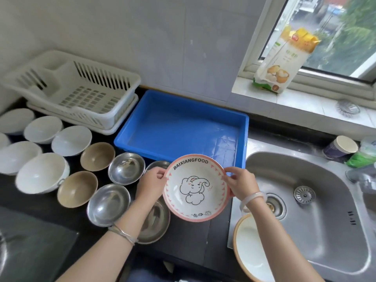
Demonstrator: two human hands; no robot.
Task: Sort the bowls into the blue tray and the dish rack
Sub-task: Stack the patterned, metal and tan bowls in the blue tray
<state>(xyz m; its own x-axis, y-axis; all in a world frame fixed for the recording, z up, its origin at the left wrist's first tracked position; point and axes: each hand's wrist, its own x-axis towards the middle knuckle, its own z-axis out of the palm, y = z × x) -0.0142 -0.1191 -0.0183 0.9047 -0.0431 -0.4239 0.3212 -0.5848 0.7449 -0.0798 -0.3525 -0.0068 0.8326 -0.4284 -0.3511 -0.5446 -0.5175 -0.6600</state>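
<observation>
A pink-rimmed bowl with an elephant drawing (196, 188) is held tilted toward me, above the counter and just in front of the blue tray (242, 127). My left hand (152, 183) grips its left rim and my right hand (240, 183) its right rim. The blue tray holds nothing. The white dish rack (114, 78) stands behind and left of it, also with nothing in it. On the dark counter at the left sit several white bowls (41, 173), two brown bowls (77, 189) and several steel bowls (126, 167).
A steel sink (317, 200) lies to the right, with an orange-rimmed white bowl (249, 249) at its near left edge. A paper cup (339, 149) and green item stand behind the sink. A food bag (284, 60) leans on the window sill.
</observation>
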